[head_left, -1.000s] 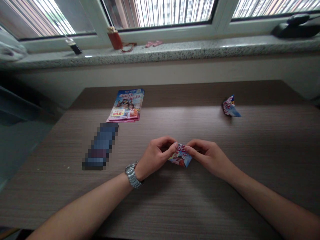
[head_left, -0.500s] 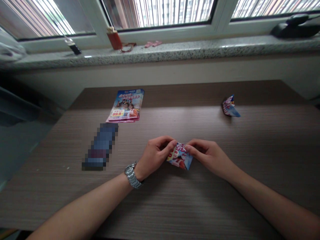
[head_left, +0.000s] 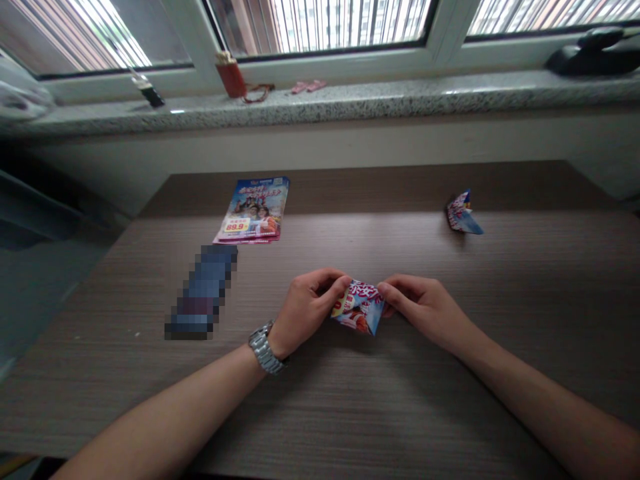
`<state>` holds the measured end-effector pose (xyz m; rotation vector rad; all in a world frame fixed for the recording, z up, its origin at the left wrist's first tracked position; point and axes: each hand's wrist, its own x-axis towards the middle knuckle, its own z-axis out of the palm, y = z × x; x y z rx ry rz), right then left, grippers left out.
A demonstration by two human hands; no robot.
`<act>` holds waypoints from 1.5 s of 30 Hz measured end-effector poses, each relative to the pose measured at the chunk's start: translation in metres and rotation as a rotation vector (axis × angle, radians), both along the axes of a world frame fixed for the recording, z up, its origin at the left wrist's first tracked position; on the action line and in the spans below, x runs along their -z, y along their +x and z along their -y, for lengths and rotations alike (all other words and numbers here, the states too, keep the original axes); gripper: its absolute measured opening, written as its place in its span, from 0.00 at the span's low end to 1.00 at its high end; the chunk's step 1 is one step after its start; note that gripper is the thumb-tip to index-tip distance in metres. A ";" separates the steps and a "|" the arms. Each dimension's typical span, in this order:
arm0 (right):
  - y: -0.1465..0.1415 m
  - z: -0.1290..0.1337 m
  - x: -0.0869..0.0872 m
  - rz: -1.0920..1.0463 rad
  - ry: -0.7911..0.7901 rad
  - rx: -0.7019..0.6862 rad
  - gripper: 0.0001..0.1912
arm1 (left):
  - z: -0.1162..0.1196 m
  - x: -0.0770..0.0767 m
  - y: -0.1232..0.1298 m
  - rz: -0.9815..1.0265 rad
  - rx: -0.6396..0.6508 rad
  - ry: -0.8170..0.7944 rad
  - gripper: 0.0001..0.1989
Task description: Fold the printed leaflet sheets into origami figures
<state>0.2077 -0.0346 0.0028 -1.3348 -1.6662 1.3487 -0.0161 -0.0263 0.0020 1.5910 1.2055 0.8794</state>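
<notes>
Head view: holds a small folded flyer (head_left: 360, 308) between both hands, over the near-middle of a wood-grain table (head_left: 350, 413). With the left hand (head_left: 307, 308), pinches the flyer's left side, thumb on top and fingers curled behind. With the right hand (head_left: 427, 305), pinches the upper right corner between thumb and fingers, also closed narrow. Shows pink-red lettering, a yellow patch and blue printing on the folded paper, lower edge pointing towards the viewer. Cannot tell whether it touches the table beneath. Wears a silver metal-link watch (head_left: 267, 348) on the left wrist.

Beyond the left hand and to its left, shows a stack of printed flyers (head_left: 255, 210) lying flat, slightly fanned, marked 89.9. Just nearer than that stack, left of the left hand, shows a dark, pixelated rectangular object (head_left: 203, 290). Well beyond the right hand, shows a creased folded paper (head_left: 463, 213) with similar printing, partly raised off the table.

Farther beyond both hands, shows a speckled stone windowsill (head_left: 375, 103), bearing a red case (head_left: 231, 79) with a cord, small pink items (head_left: 307, 87) and, at far right, a black object (head_left: 595, 59).
</notes>
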 end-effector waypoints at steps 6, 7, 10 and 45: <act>0.000 -0.001 0.000 -0.037 -0.008 0.059 0.19 | 0.000 -0.001 0.000 -0.007 -0.022 -0.005 0.16; 0.000 -0.002 0.000 -0.047 -0.010 0.066 0.19 | 0.000 -0.001 0.000 -0.006 -0.024 -0.006 0.16; 0.000 -0.002 0.000 -0.060 -0.016 0.079 0.19 | -0.001 -0.001 -0.001 -0.007 -0.027 -0.002 0.16; 0.001 -0.003 0.002 -0.071 -0.014 0.063 0.16 | -0.001 0.001 0.000 0.016 -0.013 -0.017 0.16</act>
